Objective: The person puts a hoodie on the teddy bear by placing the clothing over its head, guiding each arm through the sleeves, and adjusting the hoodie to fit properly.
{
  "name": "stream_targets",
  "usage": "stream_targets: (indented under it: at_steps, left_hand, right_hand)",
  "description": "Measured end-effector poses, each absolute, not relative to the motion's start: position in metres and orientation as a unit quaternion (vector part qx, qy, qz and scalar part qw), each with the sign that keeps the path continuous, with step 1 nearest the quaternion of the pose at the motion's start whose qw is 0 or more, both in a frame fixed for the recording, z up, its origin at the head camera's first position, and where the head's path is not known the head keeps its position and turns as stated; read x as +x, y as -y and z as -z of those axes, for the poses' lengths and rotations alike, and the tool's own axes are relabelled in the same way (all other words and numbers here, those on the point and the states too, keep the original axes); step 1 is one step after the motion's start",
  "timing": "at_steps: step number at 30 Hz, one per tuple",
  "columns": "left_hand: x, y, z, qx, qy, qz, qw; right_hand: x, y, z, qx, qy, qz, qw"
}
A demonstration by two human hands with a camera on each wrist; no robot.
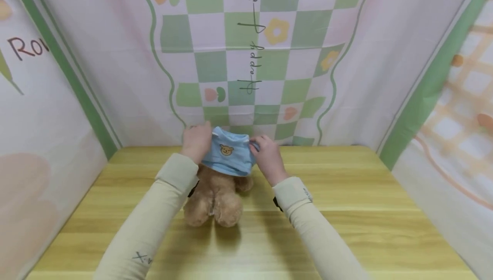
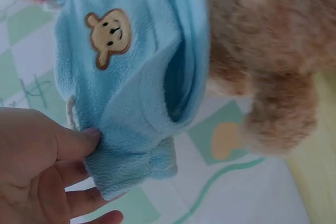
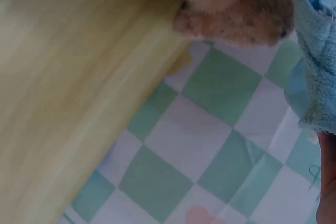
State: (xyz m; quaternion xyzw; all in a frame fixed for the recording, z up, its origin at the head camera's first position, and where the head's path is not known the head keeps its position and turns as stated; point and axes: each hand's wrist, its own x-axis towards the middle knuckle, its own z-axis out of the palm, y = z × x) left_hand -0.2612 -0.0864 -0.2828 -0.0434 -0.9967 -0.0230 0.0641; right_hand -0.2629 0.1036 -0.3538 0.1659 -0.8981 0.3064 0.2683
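Between both hands hangs a small light-blue fleece doll's top with a bear-face patch and white cords. My left hand pinches one side of it; in the left wrist view the thumb presses on a sleeve, and the hem opening faces the plush. At the other side, my right hand pinches the cloth near the neckline. A brown plush toy sits on the table below the top, its upper part hidden behind the cloth. In the right wrist view, only a sliver of hand shows beside the top.
The wooden table ends against a green-and-white checked cloth backdrop. Printed curtains stand at the left and right sides.
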Motion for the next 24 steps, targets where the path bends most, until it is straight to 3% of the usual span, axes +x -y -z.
stream_targets:
  at_steps: [9, 17, 21, 24]
  left_hand:
    - [-0.262, 0.106, 0.311, -0.055, 0.996, 0.038, 0.065]
    - [-0.262, 0.121, 0.339, -0.053, 0.989, 0.089, 0.102]
    - [-0.259, 0.125, 0.350, -0.032, 0.986, 0.131, 0.095]
    - [-0.257, 0.128, 0.359, -0.018, 0.984, 0.157, 0.083]
  right_hand:
    - [-0.259, -0.087, 0.379, 0.137, 0.932, -0.302, 0.144]
    - [-0.252, -0.087, 0.403, 0.151, 0.934, -0.309, 0.100]
    - [-0.250, -0.091, 0.410, 0.170, 0.935, -0.299, 0.091]
    - [-0.249, -0.094, 0.413, 0.181, 0.938, -0.292, 0.053]
